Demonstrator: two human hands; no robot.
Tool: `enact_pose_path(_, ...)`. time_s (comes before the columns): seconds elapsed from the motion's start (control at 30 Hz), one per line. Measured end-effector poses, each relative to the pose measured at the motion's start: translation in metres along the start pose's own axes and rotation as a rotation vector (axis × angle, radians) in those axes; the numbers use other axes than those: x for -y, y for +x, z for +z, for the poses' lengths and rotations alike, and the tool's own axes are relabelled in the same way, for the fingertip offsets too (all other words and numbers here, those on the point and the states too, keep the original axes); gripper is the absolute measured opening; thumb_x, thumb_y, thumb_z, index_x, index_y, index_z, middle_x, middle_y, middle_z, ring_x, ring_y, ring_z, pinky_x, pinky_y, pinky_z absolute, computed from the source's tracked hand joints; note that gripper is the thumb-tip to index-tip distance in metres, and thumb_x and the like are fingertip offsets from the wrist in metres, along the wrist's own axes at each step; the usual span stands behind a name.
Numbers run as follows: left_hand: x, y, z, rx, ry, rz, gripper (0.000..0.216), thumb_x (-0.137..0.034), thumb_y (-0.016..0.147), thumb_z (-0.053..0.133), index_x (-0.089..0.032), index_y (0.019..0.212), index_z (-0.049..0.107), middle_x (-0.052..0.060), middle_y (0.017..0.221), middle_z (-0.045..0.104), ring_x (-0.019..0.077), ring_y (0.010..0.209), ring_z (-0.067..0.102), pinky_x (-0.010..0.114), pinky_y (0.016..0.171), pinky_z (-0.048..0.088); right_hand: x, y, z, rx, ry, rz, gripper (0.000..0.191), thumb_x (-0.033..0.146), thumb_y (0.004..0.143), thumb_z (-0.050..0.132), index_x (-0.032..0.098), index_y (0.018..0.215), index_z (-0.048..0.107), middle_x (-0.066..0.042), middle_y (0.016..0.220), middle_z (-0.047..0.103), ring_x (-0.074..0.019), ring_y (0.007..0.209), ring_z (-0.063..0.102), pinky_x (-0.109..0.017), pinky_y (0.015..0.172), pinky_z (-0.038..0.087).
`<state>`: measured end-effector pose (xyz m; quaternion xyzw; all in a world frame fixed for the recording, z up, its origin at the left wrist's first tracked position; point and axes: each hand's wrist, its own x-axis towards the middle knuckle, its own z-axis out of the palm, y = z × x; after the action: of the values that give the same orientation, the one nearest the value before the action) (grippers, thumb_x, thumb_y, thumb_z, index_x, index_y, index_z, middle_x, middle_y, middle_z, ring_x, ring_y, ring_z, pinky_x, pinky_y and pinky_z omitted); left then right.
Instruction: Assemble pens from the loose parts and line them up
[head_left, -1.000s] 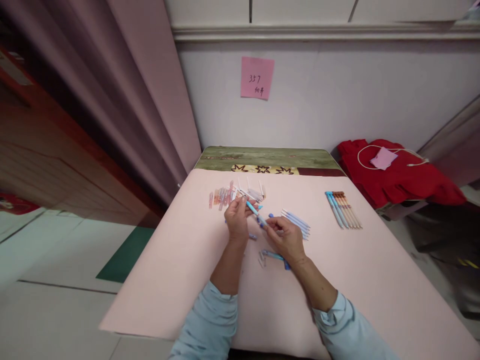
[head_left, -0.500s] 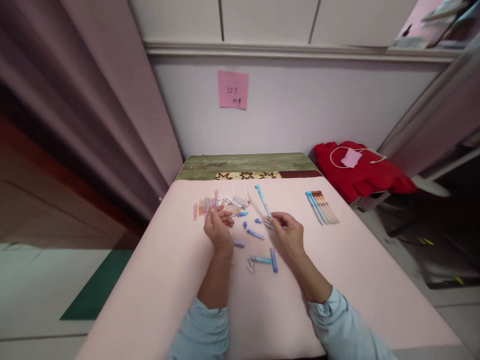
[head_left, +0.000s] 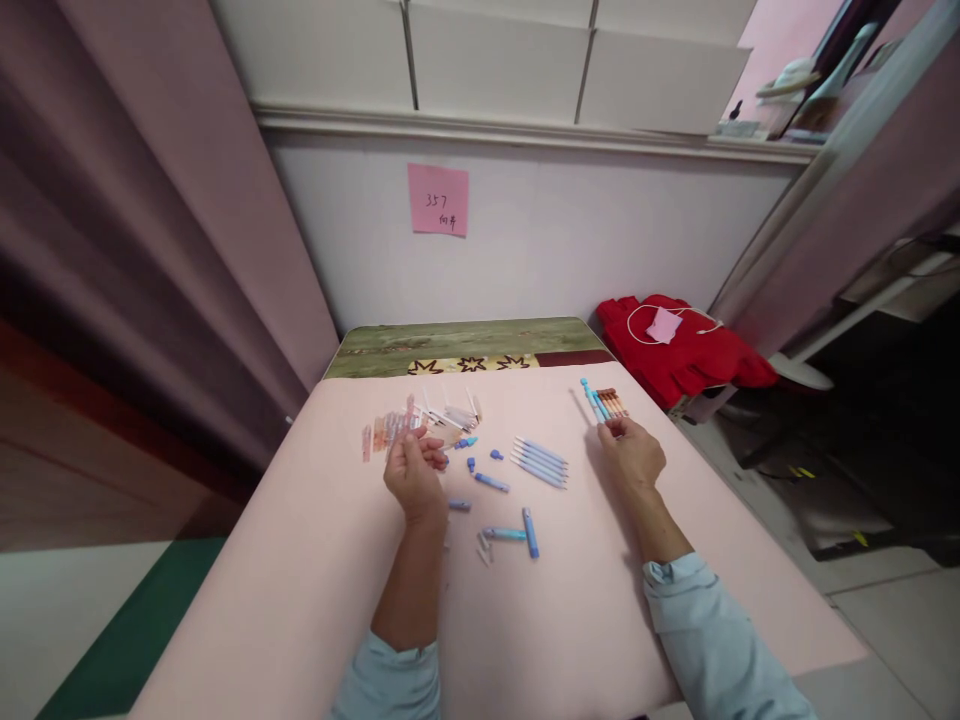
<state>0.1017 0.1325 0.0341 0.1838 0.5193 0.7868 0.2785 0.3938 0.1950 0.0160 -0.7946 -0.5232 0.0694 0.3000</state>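
Note:
My right hand [head_left: 631, 452] rests on the pink table cover at the right, its fingers closed around a blue pen [head_left: 592, 397] whose tip lies against the row of finished blue and brown pens [head_left: 609, 402]. My left hand [head_left: 412, 468] sits curled beside the heap of pen parts [head_left: 420, 420]; its fingers are pinched together, and I cannot make out what is between them. A row of pale blue pen barrels [head_left: 540, 461] lies between the hands. Loose blue caps and pieces [head_left: 491, 482] are scattered in front of me.
The pink cover [head_left: 337, 590] lies over a table with a green patterned edge [head_left: 457, 340] against the wall. A pink sticky note [head_left: 438, 199] hangs on the wall. A red cloth [head_left: 690, 345] with a white cable lies to the right. Curtains hang at the left.
My right hand carried the assembled blue pen from the middle over to the row of finished pens at the right. My left hand let go of it and stayed near the parts heap.

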Motion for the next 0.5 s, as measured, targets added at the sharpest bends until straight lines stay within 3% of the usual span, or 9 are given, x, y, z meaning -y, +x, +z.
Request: enact_pose_path(0.5, 0.002, 0.001, 0.0008, 0.0, 0.031, -0.002, 0.029, -0.04, 0.08, 0.057, -0.013, 0.088, 0.061, -0.001, 0.058, 0.061, 0.0083, 0.04, 0.049, 0.02, 0.038, 0.037, -0.0062, -0.0009, 0.0086, 0.009, -0.216, -0.044, 0.029, 0.044, 0.082, 0.054, 0.027, 0.091, 0.077, -0.009, 0.089, 0.073, -0.0239, 0.075, 0.063, -0.032, 0.064, 0.038)
